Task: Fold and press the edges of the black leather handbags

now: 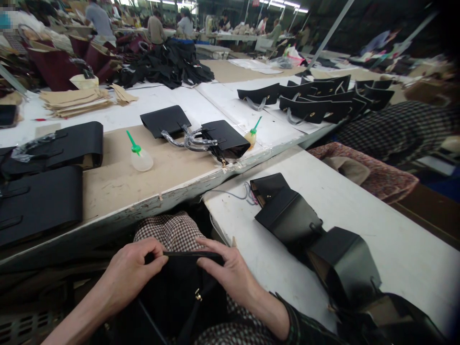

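A black handbag [176,287] rests on my lap over a checked cloth [168,227], its top edge running between my hands. Thumb and fingers of my left hand [132,263] pinch the left end of that edge. At the right end, my right hand [230,268] grips the same edge between thumb and fingers. A small gold-coloured metal fitting [198,294] shows on the bag below my right hand. The lower part of the bag is dark and hard to make out.
Black bags [345,263] lie in a row on the white table [388,230] to my right. Ahead, a paper-covered bench [118,187] holds more handbags [165,120], a green-tipped glue bottle [142,158] and a second bottle [252,136]. Handled black pieces [316,108] lie farther back.
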Demonstrator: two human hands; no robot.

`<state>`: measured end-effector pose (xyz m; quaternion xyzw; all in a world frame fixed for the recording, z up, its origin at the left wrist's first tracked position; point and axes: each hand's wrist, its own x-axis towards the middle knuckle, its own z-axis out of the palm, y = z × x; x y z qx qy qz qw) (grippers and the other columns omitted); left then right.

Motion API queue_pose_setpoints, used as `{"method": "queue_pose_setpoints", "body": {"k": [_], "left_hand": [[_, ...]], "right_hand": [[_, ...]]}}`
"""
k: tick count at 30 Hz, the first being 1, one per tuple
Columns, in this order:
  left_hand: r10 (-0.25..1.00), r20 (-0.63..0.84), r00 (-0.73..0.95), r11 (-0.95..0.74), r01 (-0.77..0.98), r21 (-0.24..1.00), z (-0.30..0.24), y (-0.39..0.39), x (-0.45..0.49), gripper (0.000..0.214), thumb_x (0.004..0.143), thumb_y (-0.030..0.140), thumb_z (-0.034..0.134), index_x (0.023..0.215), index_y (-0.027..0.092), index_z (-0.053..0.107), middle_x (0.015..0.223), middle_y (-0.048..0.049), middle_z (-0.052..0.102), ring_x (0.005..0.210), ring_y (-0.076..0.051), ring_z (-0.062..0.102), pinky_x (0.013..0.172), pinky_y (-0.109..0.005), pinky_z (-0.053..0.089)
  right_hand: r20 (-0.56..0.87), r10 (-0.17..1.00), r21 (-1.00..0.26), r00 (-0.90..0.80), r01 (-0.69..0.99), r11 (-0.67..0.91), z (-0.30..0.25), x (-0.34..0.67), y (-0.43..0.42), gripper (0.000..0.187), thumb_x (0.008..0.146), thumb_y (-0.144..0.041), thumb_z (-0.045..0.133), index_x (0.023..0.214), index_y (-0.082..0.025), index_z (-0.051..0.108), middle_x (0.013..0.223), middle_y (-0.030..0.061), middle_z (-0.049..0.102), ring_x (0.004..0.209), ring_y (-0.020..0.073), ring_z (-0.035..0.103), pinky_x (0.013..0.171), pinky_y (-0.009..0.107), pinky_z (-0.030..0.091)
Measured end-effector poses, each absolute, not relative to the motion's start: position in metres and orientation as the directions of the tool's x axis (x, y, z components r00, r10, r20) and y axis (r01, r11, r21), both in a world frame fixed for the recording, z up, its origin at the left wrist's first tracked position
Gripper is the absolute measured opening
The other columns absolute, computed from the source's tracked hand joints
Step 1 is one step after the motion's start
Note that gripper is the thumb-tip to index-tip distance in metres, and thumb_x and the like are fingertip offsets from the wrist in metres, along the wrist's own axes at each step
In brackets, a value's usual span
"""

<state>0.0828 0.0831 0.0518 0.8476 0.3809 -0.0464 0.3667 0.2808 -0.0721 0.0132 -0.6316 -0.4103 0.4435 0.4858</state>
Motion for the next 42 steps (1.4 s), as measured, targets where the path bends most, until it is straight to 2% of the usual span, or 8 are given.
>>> {"method": "queue_pose_setpoints", "body": {"k": [2, 5, 10, 17, 26, 31, 38, 42], "left_hand": [[0.607, -0.357, 0.71, -0.446, 0.676, 0.587, 0.052, 0.083, 0.084, 0.021, 0.086, 0.033, 0.055, 0.068, 0.022, 0.056, 0.082, 0.0024, 0.069, 0.078, -0.019, 0.062, 0.071, -0.028, 0.041], [0.601, -0.35, 0.718, -0.453, 0.667, 0.592, 0.051, 0.083, 0.085, 0.021, 0.086, 0.033, 0.055, 0.068, 0.022, 0.055, 0.085, 0.0022, 0.07, 0.08, -0.019, 0.062, 0.072, -0.028, 0.041], [0.596, -0.352, 0.722, -0.433, 0.658, 0.616, 0.048, 0.085, 0.083, 0.021, 0.086, 0.031, 0.056, 0.067, 0.022, 0.054, 0.085, 0.0019, 0.071, 0.079, -0.018, 0.063, 0.074, -0.027, 0.042], [0.583, -0.349, 0.734, -0.422, 0.64, 0.642, 0.044, 0.087, 0.079, 0.021, 0.085, 0.031, 0.058, 0.066, 0.021, 0.054, 0.091, 0.0017, 0.072, 0.084, -0.019, 0.063, 0.078, -0.027, 0.043], [0.621, -0.306, 0.722, -0.422, 0.636, 0.646, 0.051, 0.083, 0.081, 0.023, 0.085, 0.032, 0.058, 0.065, 0.021, 0.057, 0.082, 0.0012, 0.07, 0.078, -0.018, 0.062, 0.073, -0.027, 0.042], [0.639, -0.319, 0.7, -0.408, 0.66, 0.631, 0.057, 0.081, 0.081, 0.023, 0.085, 0.035, 0.057, 0.067, 0.021, 0.059, 0.076, 0.0015, 0.068, 0.073, -0.018, 0.062, 0.068, -0.027, 0.041], [0.648, -0.326, 0.688, -0.397, 0.671, 0.626, 0.057, 0.08, 0.08, 0.023, 0.085, 0.035, 0.056, 0.067, 0.021, 0.059, 0.071, 0.0018, 0.066, 0.069, -0.018, 0.06, 0.065, -0.027, 0.04], [0.661, -0.295, 0.69, -0.402, 0.658, 0.637, 0.055, 0.078, 0.08, 0.022, 0.083, 0.033, 0.058, 0.065, 0.021, 0.057, 0.07, 0.0017, 0.066, 0.068, -0.017, 0.059, 0.065, -0.027, 0.04]], "right_hand": [[-0.247, 0.931, -0.963, 0.267, 0.04, -0.267, 0.016, 0.284, -0.07, 0.046, 0.083, -0.026, 0.07, 0.128, -0.025, 0.062, 0.104, 0.0019, 0.075, 0.094, 0.0201, 0.07, 0.09, 0.035, 0.055], [-0.314, 0.916, -0.946, 0.249, -0.002, -0.323, 0.02, 0.287, -0.068, 0.037, 0.08, -0.028, 0.071, 0.117, -0.02, 0.068, 0.099, 0.0034, 0.075, 0.088, 0.0203, 0.07, 0.082, 0.032, 0.056], [-0.329, 0.909, -0.941, 0.257, -0.006, -0.339, 0.021, 0.287, -0.067, 0.033, 0.078, -0.029, 0.072, 0.109, -0.02, 0.072, 0.101, 0.0037, 0.074, 0.088, 0.0202, 0.069, 0.083, 0.031, 0.055], [-0.364, 0.916, -0.931, 0.167, -0.028, -0.364, 0.019, 0.291, -0.068, 0.028, 0.081, -0.032, 0.069, 0.107, -0.023, 0.073, 0.094, 0.0004, 0.075, 0.085, 0.0186, 0.069, 0.075, 0.028, 0.054], [-0.249, 0.901, -0.958, 0.354, 0.045, -0.282, 0.013, 0.273, -0.067, 0.022, 0.082, -0.031, 0.067, 0.1, -0.022, 0.076, 0.1, 0.003, 0.076, 0.096, 0.0219, 0.07, 0.092, 0.035, 0.053], [-0.218, 0.899, -0.957, 0.379, 0.096, -0.273, 0.013, 0.273, -0.068, 0.02, 0.083, -0.031, 0.066, 0.098, -0.023, 0.076, 0.099, 0.0026, 0.076, 0.093, 0.0222, 0.071, 0.09, 0.035, 0.054], [-0.223, 0.901, -0.958, 0.372, 0.086, -0.272, 0.011, 0.273, -0.067, 0.021, 0.083, -0.032, 0.065, 0.098, -0.022, 0.076, 0.098, 0.0033, 0.076, 0.093, 0.0224, 0.07, 0.09, 0.036, 0.054], [-0.23, 0.909, -0.956, 0.348, 0.093, -0.278, 0.014, 0.275, -0.068, 0.02, 0.082, -0.03, 0.065, 0.095, -0.021, 0.076, 0.093, 0.0027, 0.076, 0.087, 0.0203, 0.07, 0.083, 0.031, 0.055]]}}
